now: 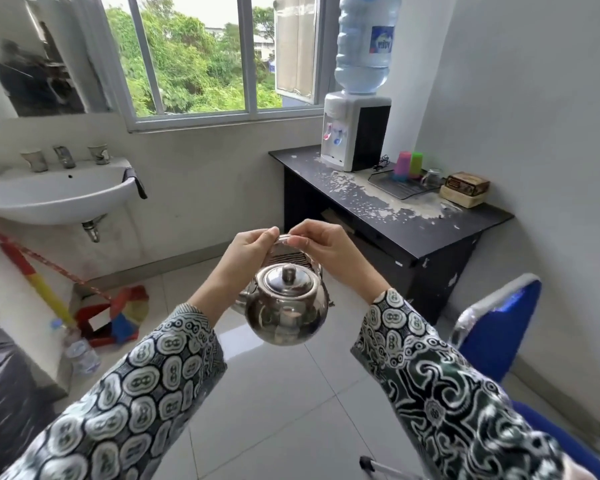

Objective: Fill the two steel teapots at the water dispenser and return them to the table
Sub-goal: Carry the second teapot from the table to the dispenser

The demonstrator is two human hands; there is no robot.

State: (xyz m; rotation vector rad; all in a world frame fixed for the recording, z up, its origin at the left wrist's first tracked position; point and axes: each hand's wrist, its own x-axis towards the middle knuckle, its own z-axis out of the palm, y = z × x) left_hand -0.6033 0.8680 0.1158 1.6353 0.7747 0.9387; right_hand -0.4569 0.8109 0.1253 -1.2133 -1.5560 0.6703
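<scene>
Steel gleams at the centre of the view: a round polished steel teapot [286, 308] with a knobbed lid hangs in the air below both hands, over the white tiled floor [278, 403]. Its thin wire handle [282, 238] arches up from the body, and the left hand [248, 252] and right hand [321, 249] each pinch that handle at the top, fingertips pressed together on it and nearly meeting. Part of a second shiny steel vessel [245, 297] peeks out behind the teapot's left side; what holds it cannot be told.

Ahead to the right, a white water dispenser [352, 133] with an upturned blue bottle [364, 43] stands on a black desk [430, 230] whose top is badly peeled. Pink and green plastic cups [409, 166] sit on a dark tray beside it. A white wall-mounted basin [56, 195] hangs at left under a wide window. A blue chair [499, 327] stands at right.

Both forearms, in black-and-white patterned sleeves [146, 379], reach forward and converge, wrists raised, palms turned inward toward each other
</scene>
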